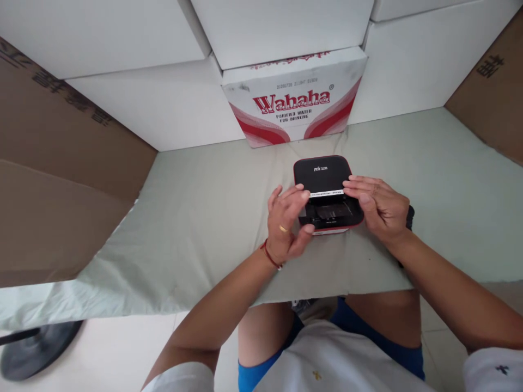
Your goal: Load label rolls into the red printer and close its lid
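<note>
A small black box [322, 173] with red edges lies on the green cloth in front of me, a white strip running across its top. Below the strip, its near part has a recessed opening with a dark, glossy thing [333, 210] inside that I cannot identify. My left hand [288, 220] grips the box's left side, fingertips by the strip and thumb at the front corner. On the opposite side, my right hand [378, 207] has its fingertips at the strip's right end and its thumb along the edge. Behind my right wrist, a black object [411, 216] is mostly hidden.
A white and red Wahaha water carton [296, 103] stands at the back against stacked white boxes [147, 103]. Brown cardboard panels [61, 179] rise at left and right. The green cloth [196, 218] hangs over the near table edge. A black round base [41, 348] stands on the floor.
</note>
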Motion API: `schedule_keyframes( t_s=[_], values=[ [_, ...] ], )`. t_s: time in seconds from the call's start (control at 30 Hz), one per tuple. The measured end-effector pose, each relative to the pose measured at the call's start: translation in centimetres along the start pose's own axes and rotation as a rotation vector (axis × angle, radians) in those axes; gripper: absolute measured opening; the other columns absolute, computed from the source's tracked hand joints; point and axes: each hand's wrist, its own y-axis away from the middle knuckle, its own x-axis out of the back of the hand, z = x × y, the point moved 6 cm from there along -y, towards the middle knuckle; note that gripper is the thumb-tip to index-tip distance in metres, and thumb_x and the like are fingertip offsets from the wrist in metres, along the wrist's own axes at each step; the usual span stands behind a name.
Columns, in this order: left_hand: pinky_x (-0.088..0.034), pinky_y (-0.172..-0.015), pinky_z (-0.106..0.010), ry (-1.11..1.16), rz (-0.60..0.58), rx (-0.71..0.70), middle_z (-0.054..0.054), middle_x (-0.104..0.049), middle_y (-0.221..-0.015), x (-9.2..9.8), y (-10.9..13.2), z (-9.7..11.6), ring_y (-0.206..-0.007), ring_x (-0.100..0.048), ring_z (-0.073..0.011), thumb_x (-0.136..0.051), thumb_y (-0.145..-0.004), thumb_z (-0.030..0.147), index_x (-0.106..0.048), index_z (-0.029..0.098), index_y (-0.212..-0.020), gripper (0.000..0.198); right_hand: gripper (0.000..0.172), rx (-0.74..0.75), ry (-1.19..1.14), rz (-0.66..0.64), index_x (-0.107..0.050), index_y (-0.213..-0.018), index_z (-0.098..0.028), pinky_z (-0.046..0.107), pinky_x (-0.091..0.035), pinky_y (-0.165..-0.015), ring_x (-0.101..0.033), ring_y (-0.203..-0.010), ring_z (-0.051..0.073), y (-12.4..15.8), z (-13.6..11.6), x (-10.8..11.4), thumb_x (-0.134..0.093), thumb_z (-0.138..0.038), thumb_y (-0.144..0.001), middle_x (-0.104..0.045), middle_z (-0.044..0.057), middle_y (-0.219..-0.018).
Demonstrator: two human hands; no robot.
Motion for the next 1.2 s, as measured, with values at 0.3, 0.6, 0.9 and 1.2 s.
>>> schedule_keyframes(
  t_s=[0.3, 0.6, 0.9, 1.2],
  values=[
    [-0.047, -0.122, -0.053, 0.304, 0.041, 0.32, -0.005, -0.085, -0.125, -0.3, 0.1, -3.3, -0.128, -0.076, -0.0235, -0.043, -0.117, 0.037, -0.059, 0.035, -0.155, 0.041, 0.036, 0.003, 0.005, 0.001, -0.084, -0.123, -0.028, 0.05, -0.064, -0.105, -0.082, -0.119, 0.025, 0.1, 0.0, 0.0, -0.057, -0.01, -0.107, -0.088, 0.006, -0.119],
    [-0.052, -0.12, -0.049, 0.439, 0.025, 0.322, -0.009, -0.073, -0.137, -1.1, 1.0, -4.4, -0.128, -0.071, -0.024, -0.062, -0.108, 0.045, -0.059, 0.03, -0.15, 0.045, 0.041, -0.03, 0.082, -0.136, -0.081, -0.129, -0.032, 0.058, -0.058, -0.105, -0.075, -0.121, 0.032, 0.8, -1.9, -0.4, -0.049, -0.047, -0.11, -0.084, 0.008, -0.132],
    [-0.034, -0.139, -0.053, 0.643, -0.059, 0.606, -0.003, -0.027, -0.187, -3.1, 2.5, -8.2, -0.177, -0.024, -0.0306, -0.078, -0.086, 0.078, -0.022, 0.049, -0.173, 0.108, 0.029, 0.141, 0.205, -0.101, -0.085, -0.121, -0.042, 0.047, -0.051, -0.086, -0.072, -0.088, 0.023, 2.9, -3.6, 0.0, -0.062, -0.037, -0.103, -0.088, -0.005, -0.115],
    [-0.031, -0.142, -0.049, 0.745, -0.137, 0.644, -0.001, -0.019, -0.19, -4.2, 3.1, -8.0, -0.178, -0.019, -0.0251, -0.073, -0.093, 0.074, -0.014, 0.05, -0.174, 0.102, 0.035, 0.165, 0.259, -0.143, -0.08, -0.13, -0.037, 0.045, -0.052, -0.081, -0.075, -0.086, 0.023, 2.4, -5.3, 0.4, -0.072, -0.025, -0.098, -0.088, -0.004, -0.12]
  ],
)
